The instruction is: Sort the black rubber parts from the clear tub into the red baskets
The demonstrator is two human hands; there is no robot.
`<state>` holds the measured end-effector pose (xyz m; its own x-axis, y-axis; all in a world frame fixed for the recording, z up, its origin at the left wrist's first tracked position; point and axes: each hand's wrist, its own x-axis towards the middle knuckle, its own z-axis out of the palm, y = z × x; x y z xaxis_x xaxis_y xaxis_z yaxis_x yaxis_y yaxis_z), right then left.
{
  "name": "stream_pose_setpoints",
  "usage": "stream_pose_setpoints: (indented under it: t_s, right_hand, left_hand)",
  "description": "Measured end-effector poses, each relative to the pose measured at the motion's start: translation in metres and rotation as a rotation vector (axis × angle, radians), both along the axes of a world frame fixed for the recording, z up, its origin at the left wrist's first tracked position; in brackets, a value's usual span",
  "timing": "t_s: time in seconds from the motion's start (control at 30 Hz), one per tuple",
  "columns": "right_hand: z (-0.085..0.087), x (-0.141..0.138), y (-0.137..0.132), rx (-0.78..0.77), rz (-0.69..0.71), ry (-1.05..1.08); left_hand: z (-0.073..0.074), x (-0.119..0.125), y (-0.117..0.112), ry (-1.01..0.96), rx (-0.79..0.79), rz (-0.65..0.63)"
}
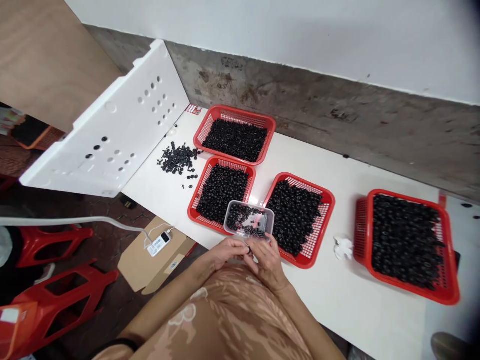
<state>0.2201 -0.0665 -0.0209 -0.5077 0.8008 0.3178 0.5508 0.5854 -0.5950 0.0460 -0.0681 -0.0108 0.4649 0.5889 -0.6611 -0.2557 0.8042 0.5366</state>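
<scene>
My left hand (227, 253) and my right hand (265, 260) meet at the table's front edge, fingertips pinched together around a small black part (249, 250). Its exact kind is too small to make out. Just beyond them a clear plastic box (270, 220) holds scattered small black pieces and rests partly over the near red basket (195, 214), which is full of black ring-like parts. Close to my right hand stands another red basket (325, 220) of similar black parts. A further red basket (262, 121) at the back contains thin black pieces.
A loose pile of black parts (178, 159) lies on the white table (345, 200) at left, beside an upright white panel (123, 110) with holes. At right are a filled red basket (360, 235) and a crumpled white scrap (343, 247). A cardboard box (138, 265) carries a white device (159, 244).
</scene>
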Motion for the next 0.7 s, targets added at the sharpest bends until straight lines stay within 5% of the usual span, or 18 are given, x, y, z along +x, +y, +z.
stream_pose_setpoints:
  t_s: [0.37, 0.47, 0.57, 0.7]
  right_hand:
    - [-0.010, 0.014, -0.004, -0.030, 0.106, 0.033]
    - [-0.011, 0.024, 0.002, -0.011, -0.031, 0.027]
    - [-0.014, 0.043, 0.015, 0.027, -0.312, -0.040]
    - [-0.018, 0.069, 0.026, -0.019, -0.578, -0.196]
  left_hand:
    - [0.010, 0.008, 0.001, 0.219, 0.359, -0.182]
    - [0.005, 0.005, 0.015, 0.448, 0.528, -0.277]
    - [-0.010, 0.000, 0.036, 0.945, 0.711, -0.360]
    - [-0.036, 0.001, 0.062, 1.303, 0.890, -0.655]
